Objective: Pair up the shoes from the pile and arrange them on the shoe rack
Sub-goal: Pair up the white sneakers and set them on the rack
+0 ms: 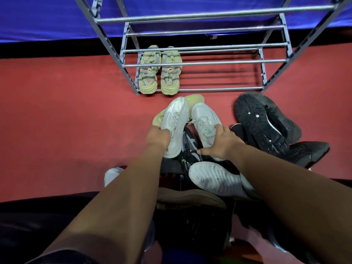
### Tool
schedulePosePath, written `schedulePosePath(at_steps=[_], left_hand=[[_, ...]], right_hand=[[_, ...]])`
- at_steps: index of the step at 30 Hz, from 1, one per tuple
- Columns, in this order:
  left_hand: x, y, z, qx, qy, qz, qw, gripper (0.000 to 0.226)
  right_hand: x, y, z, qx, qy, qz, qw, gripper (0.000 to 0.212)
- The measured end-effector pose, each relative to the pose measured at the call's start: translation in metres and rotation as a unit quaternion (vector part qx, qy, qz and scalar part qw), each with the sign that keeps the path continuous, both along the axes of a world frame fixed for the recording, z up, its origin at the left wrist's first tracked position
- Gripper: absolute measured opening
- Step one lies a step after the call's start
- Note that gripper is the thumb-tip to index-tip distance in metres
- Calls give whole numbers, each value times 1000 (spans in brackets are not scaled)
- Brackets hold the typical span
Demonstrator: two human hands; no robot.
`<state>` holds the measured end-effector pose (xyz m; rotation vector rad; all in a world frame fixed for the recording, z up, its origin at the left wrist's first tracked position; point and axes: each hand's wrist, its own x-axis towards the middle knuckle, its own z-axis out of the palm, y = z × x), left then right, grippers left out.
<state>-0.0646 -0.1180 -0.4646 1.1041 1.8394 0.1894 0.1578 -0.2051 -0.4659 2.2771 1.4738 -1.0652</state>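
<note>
The left hand point(158, 139) fingers grip a white sneaker point(176, 126). The right hand point(222, 142) fingers clasp the second white sneaker point(204, 121) just beside it, over the pile point(213, 180) on the red floor point(76, 115). This is near the shoe rack point(209, 90) front rail. A beige pair point(160, 79) sits at the bottom shelf's left end.
</note>
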Motion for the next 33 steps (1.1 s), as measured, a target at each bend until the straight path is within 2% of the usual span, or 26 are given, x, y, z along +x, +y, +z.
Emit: schedulePosePath(at_steps=[2, 4, 8, 10, 12, 14, 15, 17, 18, 19, 20, 22, 24, 26, 27, 30, 33], left_hand=[[8, -3, 2, 14, -9, 20, 1000, 37], [13, -7, 5, 4, -2, 13, 1000, 51], [11, -16, 1, 6, 82, -122, 989, 95], [7, -20, -1, 2, 95, -160, 983, 102], [5, -23, -2, 6, 98, -161, 982, 103], [3, -26, 0, 66, 163, -211, 962, 99], [3, -27, 1, 126, 202, -247, 939, 91], [7, -28, 7, 245, 213, -304, 896, 54], [11, -27, 12, 251, 182, -327, 893, 35], [16, -28, 17, 219, 147, -354, 897, 22], [21, -28, 20, 162, 107, -385, 902, 19], [33, -33, 22, 48, 41, -442, 895, 36], [43, -44, 25, -48, 30, -514, 856, 65], [51, -54, 26, -101, 44, -576, 810, 66], [53, -56, 25, -105, 44, -584, 804, 65], [56, -53, 23, -175, -4, -502, 847, 61], [59, -41, 29, -284, -131, -349, 883, 43]], right_hand=[[-1, -3, -1, -10, -21, 39, 999, 137], [-1, -6, -3, -11, -31, 68, 997, 136], [-4, -7, 1, -3, -68, 103, 992, 134], [-7, -9, 3, 15, -102, 92, 990, 130], [-9, -9, 6, 35, -98, 40, 994, 125], [-6, -9, 9, 54, -72, -13, 996, 115], [-3, -8, 10, 66, -65, -27, 995, 107], [6, -5, 15, 82, -60, -43, 994, 95], [11, -3, 18, 85, -63, -48, 993, 94], [18, -2, 20, 82, -67, -49, 993, 96], [24, -1, 23, 78, -72, -47, 993, 98], [35, 1, 28, 74, -80, -46, 993, 96], [42, 2, 30, 70, -92, -48, 992, 92], [44, 2, 31, 57, -92, -46, 993, 89], [44, 1, 31, 47, -86, -46, 994, 87], [42, -2, 28, 33, -70, -51, 996, 82], [44, 0, 25, 26, -37, -91, 995, 82]])
